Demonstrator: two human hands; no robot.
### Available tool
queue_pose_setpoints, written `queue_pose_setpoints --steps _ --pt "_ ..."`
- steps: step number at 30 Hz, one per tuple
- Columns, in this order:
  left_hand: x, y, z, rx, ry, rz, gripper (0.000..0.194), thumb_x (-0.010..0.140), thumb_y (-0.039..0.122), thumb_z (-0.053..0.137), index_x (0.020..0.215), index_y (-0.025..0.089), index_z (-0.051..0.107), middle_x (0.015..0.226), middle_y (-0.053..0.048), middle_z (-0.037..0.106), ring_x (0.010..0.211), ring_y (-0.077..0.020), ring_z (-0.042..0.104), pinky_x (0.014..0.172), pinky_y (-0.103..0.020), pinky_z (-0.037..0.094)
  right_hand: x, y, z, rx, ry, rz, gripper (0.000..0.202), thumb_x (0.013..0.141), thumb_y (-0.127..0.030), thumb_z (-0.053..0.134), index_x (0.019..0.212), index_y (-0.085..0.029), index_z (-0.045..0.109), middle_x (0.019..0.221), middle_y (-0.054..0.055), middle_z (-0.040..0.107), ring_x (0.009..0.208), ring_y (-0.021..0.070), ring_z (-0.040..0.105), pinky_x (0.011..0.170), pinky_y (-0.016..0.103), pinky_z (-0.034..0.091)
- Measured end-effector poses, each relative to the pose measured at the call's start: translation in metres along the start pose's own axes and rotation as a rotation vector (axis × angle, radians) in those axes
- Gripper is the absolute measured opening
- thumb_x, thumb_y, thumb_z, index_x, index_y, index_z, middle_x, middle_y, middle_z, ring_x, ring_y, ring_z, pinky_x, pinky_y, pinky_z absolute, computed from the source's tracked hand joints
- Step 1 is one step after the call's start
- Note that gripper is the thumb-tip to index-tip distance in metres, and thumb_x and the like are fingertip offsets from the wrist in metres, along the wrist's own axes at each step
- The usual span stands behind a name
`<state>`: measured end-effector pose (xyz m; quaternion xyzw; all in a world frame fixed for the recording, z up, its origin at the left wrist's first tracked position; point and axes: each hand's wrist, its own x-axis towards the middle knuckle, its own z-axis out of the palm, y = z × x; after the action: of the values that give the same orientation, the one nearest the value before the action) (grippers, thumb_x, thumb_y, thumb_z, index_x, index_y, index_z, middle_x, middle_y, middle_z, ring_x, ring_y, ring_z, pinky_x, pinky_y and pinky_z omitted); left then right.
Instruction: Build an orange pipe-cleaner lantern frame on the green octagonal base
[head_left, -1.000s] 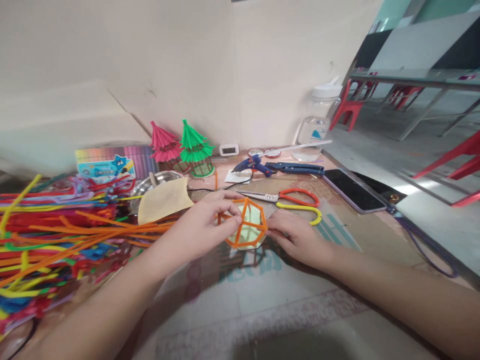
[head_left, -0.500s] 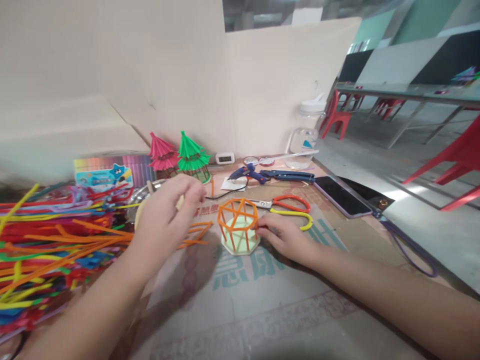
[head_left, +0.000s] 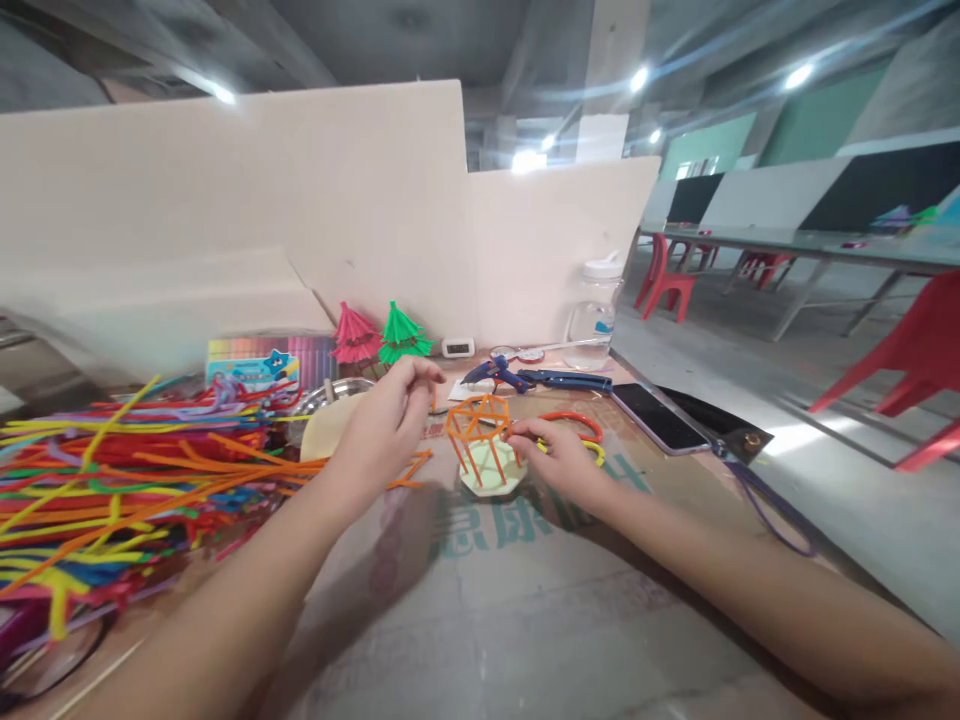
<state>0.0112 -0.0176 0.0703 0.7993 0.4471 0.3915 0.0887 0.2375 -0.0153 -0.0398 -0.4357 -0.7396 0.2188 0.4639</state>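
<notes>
An orange frame of thin sticks (head_left: 480,432) stands on a pale green eight-sided base (head_left: 492,476) and leans slightly to the left. My right hand (head_left: 559,458) pinches the frame's right side with thumb and fingertips. To the left of the frame, my left hand (head_left: 397,425) is raised with its fingers curled; whether a small piece is between its fingertips is too unclear to tell. Bent orange pieces (head_left: 416,472) lie on the table beside my left wrist.
Colourful pipe cleaners (head_left: 135,470) cover the left side. Behind are a marker set (head_left: 262,362), pink (head_left: 355,335) and green (head_left: 403,335) small roofed models, a glue gun (head_left: 496,374) and a bottle (head_left: 592,315). Scissors (head_left: 581,425) and a phone (head_left: 660,418) lie right.
The camera view has tilted upward. The orange frame now leans to the left on its base, with my right hand still at its side. My left hand remains raised, its fingers curled.
</notes>
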Motion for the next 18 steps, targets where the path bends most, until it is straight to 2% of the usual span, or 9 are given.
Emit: queue_pose_setpoints --steps 2,4,8,11,18 --pt "0.002 0.017 -0.002 0.017 0.022 0.057 0.020 0.097 0.021 0.038 0.104 0.018 0.056 0.081 0.000 0.059 0.076 -0.0161 0.059 0.073 -0.028 0.046 -0.003 -0.008 -0.003 -0.011 -0.003 -0.032 0.018 0.091 -0.028 0.054 0.086 -0.019 0.069 0.081 0.006 0.074 0.074 0.0204 0.067 0.068 0.031 0.051" --pt "0.001 0.024 -0.003 0.008 0.015 0.086 0.021 0.097 0.022 0.040 0.108 0.018 0.058 0.080 -0.001 0.063 0.076 -0.0163 0.060 0.072 -0.028 0.047 -0.006 -0.015 -0.006 -0.018 -0.006 -0.064 0.018 0.091 -0.027 0.054 0.084 -0.019 0.068 0.078 0.005 0.072 0.072 0.0194 0.066 0.067 0.030 0.050" --pt "-0.009 0.021 -0.002 0.052 -0.019 0.185 0.015 0.093 0.024 0.054 0.101 0.020 0.066 0.089 -0.002 0.071 0.082 -0.0176 0.064 0.075 -0.029 0.048 -0.011 -0.027 -0.010 -0.068 -0.012 -0.192 0.018 0.092 -0.024 0.054 0.082 -0.019 0.068 0.078 0.005 0.072 0.070 0.0174 0.064 0.066 0.028 0.048" --pt "-0.016 0.021 -0.005 0.097 -0.006 0.284 0.014 0.093 0.023 0.056 0.099 0.021 0.068 0.092 -0.002 0.072 0.085 -0.0174 0.064 0.075 -0.028 0.048 -0.011 -0.042 -0.019 -0.157 -0.003 -0.315 0.021 0.095 -0.025 0.053 0.084 -0.017 0.069 0.074 0.005 0.072 0.065 0.0157 0.062 0.063 0.027 0.044" --pt "-0.028 0.028 -0.012 0.092 0.043 0.186 0.017 0.096 0.019 0.045 0.100 0.021 0.062 0.090 -0.002 0.067 0.075 -0.0155 0.062 0.063 -0.027 0.045 -0.011 -0.070 -0.048 -0.369 -0.003 -0.407 0.021 0.096 -0.026 0.053 0.085 -0.016 0.067 0.075 0.003 0.071 0.069 0.0166 0.062 0.066 0.028 0.042"
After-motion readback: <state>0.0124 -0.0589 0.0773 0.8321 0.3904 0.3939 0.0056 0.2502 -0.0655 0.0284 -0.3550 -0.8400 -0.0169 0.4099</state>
